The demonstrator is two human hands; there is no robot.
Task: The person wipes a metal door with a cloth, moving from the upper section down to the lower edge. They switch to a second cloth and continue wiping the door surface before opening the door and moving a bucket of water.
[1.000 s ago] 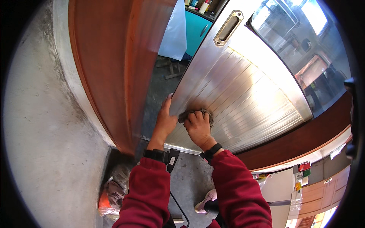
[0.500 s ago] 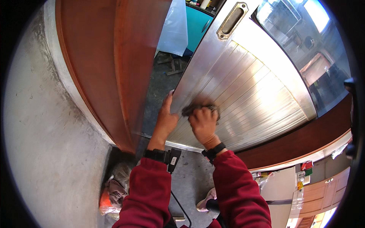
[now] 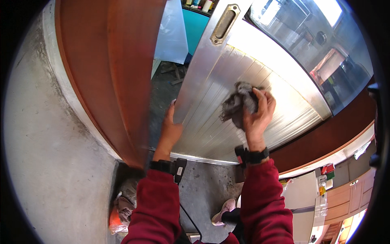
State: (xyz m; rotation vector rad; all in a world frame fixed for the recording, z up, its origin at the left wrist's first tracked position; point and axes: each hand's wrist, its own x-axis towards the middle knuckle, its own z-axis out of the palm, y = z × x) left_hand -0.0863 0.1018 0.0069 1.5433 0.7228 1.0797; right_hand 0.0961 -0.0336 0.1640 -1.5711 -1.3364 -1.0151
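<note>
A metal sliding door [image 3: 207, 126] with a ribbed lower panel stands in front of me, partly open. My left hand [image 3: 169, 133] is wrapped round its left edge, the fingers going behind and the thumb on the front. In my right hand [image 3: 259, 118] is a crumpled dark grey rag [image 3: 235, 106], pinched between thumb and fingers over the middle of the panel. Whether the rag touches the metal just now, I cannot tell. Higher on the door's frame is a recessed oval pull handle [image 3: 224, 24]. Glass [image 3: 313, 53] fills the door's upper part.
A reddish-brown door frame [image 3: 89, 73] and a grey wall [image 3: 61, 162] rise on the left. Plastic bags [image 3: 118, 219] lie at the wall's foot. Through the gap show a teal cabinet [image 3: 194, 30] and hanging plastic sheet [image 3: 171, 36]. A white cabinet [image 3: 298, 195] stands at lower right.
My right hand has moved right and slightly up across the panel with the rag, turning so the thumb side shows. The left hand keeps its hold on the door edge. The view has shifted a little.
</note>
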